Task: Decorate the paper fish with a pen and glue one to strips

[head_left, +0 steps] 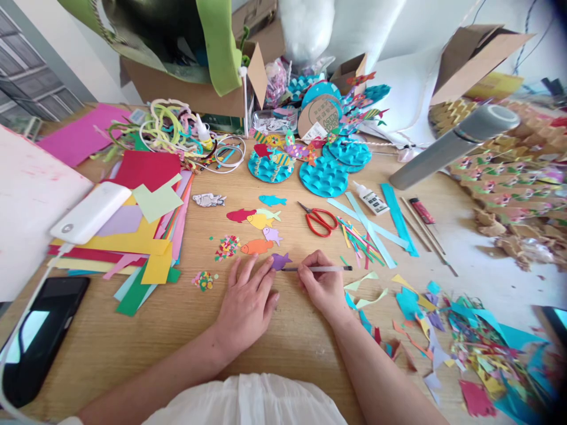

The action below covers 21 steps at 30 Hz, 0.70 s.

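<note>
My left hand (250, 297) lies flat on the wooden table, its index fingertip at the edge of a small purple paper fish (280, 261). A slim pen (325, 269) is pinched in my right hand (322, 284), its tip pointing left at that fish. Just beyond my left fingers is an orange paper fish (257, 247), with a lilac fish (273, 235), a yellow fish (259, 221), a red fish (241, 215) and a blue fish (272, 200) farther up. Small piles of paper dots (227, 248) sit to the left.
Red-handled scissors (319, 222), paper strips (361, 242) and a glue bottle (371, 199) lie beyond my right hand. Paper scraps (478, 342) cover the right side. Coloured paper sheets (150, 168), a power bank (91, 212) and a phone (44, 330) are left. A grey flask (452, 147) stands back right.
</note>
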Tool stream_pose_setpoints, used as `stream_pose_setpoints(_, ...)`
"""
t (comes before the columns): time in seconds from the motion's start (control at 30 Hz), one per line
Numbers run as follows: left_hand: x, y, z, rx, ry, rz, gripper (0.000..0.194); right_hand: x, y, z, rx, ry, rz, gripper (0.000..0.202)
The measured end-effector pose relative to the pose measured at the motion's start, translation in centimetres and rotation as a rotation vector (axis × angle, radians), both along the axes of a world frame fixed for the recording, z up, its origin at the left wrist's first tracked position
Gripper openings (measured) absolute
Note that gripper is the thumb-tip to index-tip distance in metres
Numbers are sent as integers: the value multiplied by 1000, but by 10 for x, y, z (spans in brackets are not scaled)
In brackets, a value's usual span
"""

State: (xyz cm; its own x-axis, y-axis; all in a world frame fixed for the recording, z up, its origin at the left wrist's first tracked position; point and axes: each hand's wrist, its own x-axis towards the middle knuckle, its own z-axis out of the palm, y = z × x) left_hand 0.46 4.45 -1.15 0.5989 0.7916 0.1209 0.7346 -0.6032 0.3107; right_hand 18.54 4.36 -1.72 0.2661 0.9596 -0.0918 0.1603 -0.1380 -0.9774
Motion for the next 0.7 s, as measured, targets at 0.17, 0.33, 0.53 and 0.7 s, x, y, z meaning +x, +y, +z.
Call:
stream_pose_setpoints(0.17,-1,-1,0,-1,-4,-1,34,0,0,1,-2,26,8,18)
stream_pose_setpoints(0.33,-1,-1,0,5,-14,2,33,0,-1,0,15,10,-15,20)
stream_pose_setpoints(0.53,-1,-1,0,4,-13,0,34,0,0,2,3,14,-1,21)
stream_pose_setpoints(0.7,-1,-1,1,-2,-8,3,34,0,-1,2,9,16,-30,21)
